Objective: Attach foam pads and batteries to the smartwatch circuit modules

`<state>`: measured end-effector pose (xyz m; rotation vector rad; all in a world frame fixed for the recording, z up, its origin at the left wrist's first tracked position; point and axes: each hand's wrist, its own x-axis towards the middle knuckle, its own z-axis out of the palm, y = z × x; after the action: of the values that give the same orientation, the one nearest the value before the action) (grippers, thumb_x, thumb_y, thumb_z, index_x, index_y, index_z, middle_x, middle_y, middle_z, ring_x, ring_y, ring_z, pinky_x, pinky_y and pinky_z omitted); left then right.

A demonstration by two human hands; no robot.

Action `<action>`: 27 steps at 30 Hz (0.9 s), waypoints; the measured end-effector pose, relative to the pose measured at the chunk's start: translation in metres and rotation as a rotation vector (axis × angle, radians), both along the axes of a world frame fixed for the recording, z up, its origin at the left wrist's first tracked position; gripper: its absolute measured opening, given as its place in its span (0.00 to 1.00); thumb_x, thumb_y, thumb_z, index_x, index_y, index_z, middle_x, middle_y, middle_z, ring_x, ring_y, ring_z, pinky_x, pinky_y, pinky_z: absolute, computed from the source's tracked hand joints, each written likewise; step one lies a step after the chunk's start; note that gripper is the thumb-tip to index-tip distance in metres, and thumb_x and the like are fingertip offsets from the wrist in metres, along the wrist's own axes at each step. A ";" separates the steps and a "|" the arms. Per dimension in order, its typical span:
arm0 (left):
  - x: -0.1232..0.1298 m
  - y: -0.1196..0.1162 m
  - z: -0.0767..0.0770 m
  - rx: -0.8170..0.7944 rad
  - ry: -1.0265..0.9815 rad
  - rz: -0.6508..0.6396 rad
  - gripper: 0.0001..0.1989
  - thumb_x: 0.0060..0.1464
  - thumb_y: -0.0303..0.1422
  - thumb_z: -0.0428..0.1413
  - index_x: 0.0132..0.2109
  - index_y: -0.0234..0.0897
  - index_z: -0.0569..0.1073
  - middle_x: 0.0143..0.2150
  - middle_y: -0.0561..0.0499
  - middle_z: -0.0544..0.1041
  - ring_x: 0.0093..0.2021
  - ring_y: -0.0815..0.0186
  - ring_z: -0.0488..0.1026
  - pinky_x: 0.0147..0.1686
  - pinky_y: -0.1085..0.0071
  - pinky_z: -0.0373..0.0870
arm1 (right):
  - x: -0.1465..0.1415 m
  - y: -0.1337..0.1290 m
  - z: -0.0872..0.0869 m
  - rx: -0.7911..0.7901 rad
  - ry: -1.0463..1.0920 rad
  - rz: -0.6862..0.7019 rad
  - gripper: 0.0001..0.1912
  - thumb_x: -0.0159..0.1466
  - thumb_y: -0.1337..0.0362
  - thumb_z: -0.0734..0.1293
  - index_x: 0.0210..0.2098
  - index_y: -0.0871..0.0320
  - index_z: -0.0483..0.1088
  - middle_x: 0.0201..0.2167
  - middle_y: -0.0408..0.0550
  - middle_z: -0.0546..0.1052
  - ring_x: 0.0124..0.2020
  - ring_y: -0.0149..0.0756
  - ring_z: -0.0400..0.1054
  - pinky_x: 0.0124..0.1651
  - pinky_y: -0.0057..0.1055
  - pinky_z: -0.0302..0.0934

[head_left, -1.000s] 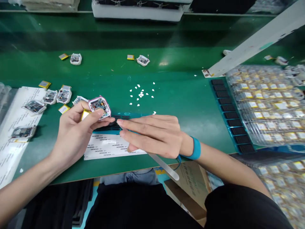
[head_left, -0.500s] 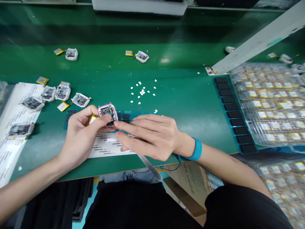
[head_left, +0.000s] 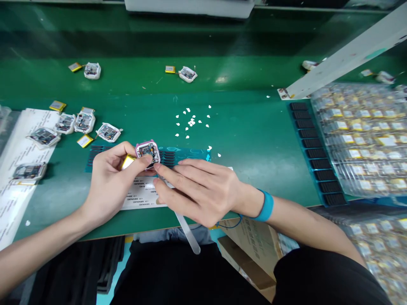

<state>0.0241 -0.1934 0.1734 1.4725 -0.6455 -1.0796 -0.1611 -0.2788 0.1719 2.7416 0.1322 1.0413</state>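
My left hand grips a pink-rimmed watch case with its circuit board facing up, the thumb lying on the board. A yellow-edged battery shows between the thumb and fingers of that hand. My right hand is closed on a flat metal spatula, whose rounded end points down toward my lap. Its other end is hidden under the fingers near the case. The right fingertips are at the lower right edge of the case. Below both hands lies a printed white label sheet.
Several white watch cases with batteries lie at the left and back. Small white stickers are scattered mid-table. A strip of black foam pads and stacked clear trays stand at the right, by a white post.
The watch case has shifted slightly right in my left hand's grip. My right hand has tilted the spatula, its free end swinging left and down.
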 end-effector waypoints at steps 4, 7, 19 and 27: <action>0.001 0.002 -0.001 -0.023 -0.051 -0.024 0.11 0.48 0.32 0.68 0.27 0.36 0.74 0.28 0.55 0.76 0.27 0.71 0.72 0.30 0.75 0.77 | 0.001 0.000 -0.004 -0.002 -0.014 0.014 0.13 0.68 0.58 0.69 0.45 0.61 0.77 0.45 0.57 0.82 0.35 0.33 0.76 0.39 0.29 0.74; 0.000 0.000 0.000 -0.075 -0.045 0.002 0.06 0.48 0.31 0.69 0.35 0.38 0.80 0.31 0.55 0.79 0.27 0.71 0.75 0.31 0.75 0.80 | 0.001 -0.004 -0.006 0.056 -0.052 0.010 0.13 0.68 0.59 0.69 0.48 0.59 0.76 0.48 0.55 0.81 0.34 0.31 0.76 0.35 0.27 0.73; 0.001 -0.002 -0.001 -0.151 -0.045 -0.037 0.14 0.53 0.30 0.66 0.47 0.41 0.79 0.36 0.53 0.82 0.28 0.69 0.79 0.31 0.73 0.83 | -0.005 -0.011 0.005 0.135 -0.015 -0.007 0.11 0.68 0.62 0.70 0.47 0.61 0.77 0.49 0.48 0.80 0.39 0.29 0.79 0.36 0.24 0.75; 0.006 -0.014 -0.004 -0.180 -0.062 -0.077 0.15 0.49 0.32 0.69 0.44 0.35 0.76 0.31 0.53 0.81 0.26 0.68 0.79 0.29 0.73 0.80 | -0.006 -0.016 0.010 0.119 -0.040 0.001 0.13 0.66 0.64 0.72 0.47 0.65 0.76 0.49 0.51 0.79 0.38 0.31 0.78 0.34 0.27 0.74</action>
<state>0.0297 -0.2070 0.1695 1.3388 -0.8275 -1.0102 -0.1674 -0.2947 0.1820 2.8237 0.0672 1.1376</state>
